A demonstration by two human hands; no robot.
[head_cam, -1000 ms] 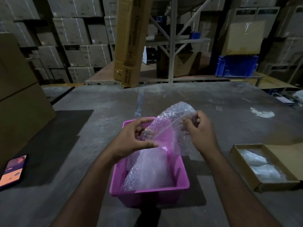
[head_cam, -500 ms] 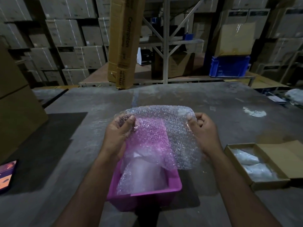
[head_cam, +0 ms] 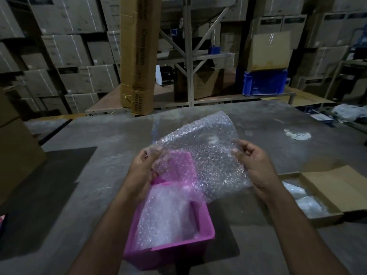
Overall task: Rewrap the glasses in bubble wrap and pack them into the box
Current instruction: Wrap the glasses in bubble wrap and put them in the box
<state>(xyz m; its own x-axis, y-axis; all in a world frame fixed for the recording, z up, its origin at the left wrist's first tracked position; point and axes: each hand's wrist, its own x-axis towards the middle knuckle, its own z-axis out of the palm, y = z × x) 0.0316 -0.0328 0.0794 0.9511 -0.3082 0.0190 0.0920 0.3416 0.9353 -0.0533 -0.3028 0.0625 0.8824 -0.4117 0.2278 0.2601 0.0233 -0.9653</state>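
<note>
A clear sheet of bubble wrap [head_cam: 206, 153] is spread out in the air above a pink plastic bin [head_cam: 206, 223]. My left hand [head_cam: 142, 171] pinches the sheet's left edge and my right hand [head_cam: 252, 161] pinches its right edge. More bubble wrap [head_cam: 164, 219] lies inside the bin; whether it covers a glass I cannot tell. To the right, an open flat cardboard box [head_cam: 321, 217] holds two wrapped bundles [head_cam: 301, 197].
The bin and box sit on a grey table [head_cam: 99, 175]. A tall cardboard carton [head_cam: 139, 56] stands at the table's far edge. A large brown box [head_cam: 14, 155] is at the left. Stacked cartons, a metal rack and a blue crate [head_cam: 265, 83] fill the background.
The bubble wrap sheet has been pulled up out of the bin and opened flat between both hands, which have moved apart and a little higher.
</note>
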